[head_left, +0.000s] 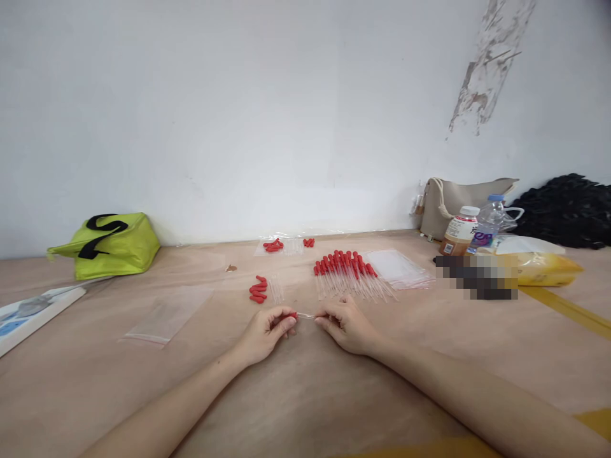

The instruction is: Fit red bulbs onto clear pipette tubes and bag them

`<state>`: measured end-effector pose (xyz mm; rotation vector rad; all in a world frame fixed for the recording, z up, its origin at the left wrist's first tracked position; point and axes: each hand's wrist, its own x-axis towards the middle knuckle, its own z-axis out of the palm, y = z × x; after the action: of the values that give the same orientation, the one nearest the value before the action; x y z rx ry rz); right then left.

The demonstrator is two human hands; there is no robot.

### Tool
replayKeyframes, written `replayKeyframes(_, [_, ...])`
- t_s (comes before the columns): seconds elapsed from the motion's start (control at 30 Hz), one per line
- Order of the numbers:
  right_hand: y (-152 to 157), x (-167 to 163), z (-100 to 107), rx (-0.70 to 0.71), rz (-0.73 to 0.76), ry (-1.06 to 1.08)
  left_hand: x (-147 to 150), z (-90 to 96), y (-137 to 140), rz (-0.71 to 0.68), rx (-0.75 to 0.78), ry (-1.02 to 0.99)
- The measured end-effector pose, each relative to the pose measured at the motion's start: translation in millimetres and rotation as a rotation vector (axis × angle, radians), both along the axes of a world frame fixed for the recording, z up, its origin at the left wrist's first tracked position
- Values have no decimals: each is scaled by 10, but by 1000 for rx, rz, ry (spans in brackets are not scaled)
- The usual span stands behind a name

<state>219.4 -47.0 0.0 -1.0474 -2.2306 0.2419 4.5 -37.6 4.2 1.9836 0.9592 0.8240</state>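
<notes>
One clear tube (306,315) with a red bulb (294,315) at its left end, held level between both hands, just above or on the bench (267,407); which, cannot tell. Left hand (266,331) closed on the bulb, thumb and fingers pinching, covering most of it. Right hand (349,324) pinches the tube near its other end; any tip beyond is hidden.

Handling, my judgement: very light. Bulb soft, rubbery, forgiving of a squeeze. Tube thin, slick, probably stiff; glass or plastic unclear, so treat as breakable. Best hold: close to the joint, pushing straight along the axis, no sideways bend.

Just beyond the hands: loose red bulbs (258,289), and loose clear tubes (276,289) beside them. Right of these, a fan of bulb-topped tubes (344,268), red ends toward the wall. Beside that, a stack of clear bags (401,270); another flat bag (167,315) at left.

Outermost: lime bag (126,245) left, brown-filled bottle (461,232) and yellow packet (548,268) right
</notes>
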Motion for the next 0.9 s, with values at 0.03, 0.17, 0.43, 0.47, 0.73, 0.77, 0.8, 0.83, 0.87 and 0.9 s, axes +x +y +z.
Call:
replayKeyframes(0.03, [9,5,4,-4,12,-3,-2,-2,-5,15,14,22])
replayKeyframes(0.17, [59,43,35,14,67,-60,-2,14,-56,29,92,137])
replayKeyframes(0.43, [12,24,56,153,7,-190,27,43,-105,43,181,261])
replayKeyframes(0.47, [-3,11,51,154,-2,-191,30,47,-104,48,208,274])
replayKeyframes(0.73, [-29,-89,2,92,-2,-197,34,87,-115,-25,384,337])
replayKeyframes(0.77, [-25,-100,9,85,-7,-206,30,92,-109,-24,393,334])
replayKeyframes(0.8, [-24,-110,23,78,-17,-218,24,97,-98,-21,402,328])
replayKeyframes(0.83, [-27,-120,43,75,-28,-231,13,100,-84,-15,416,318])
replayKeyframes(0.87, [-35,-127,69,77,-35,-246,-1,101,-68,-11,433,303])
replayKeyframes(0.9, [-47,-131,99,88,-35,-259,-20,101,-49,-10,458,286])
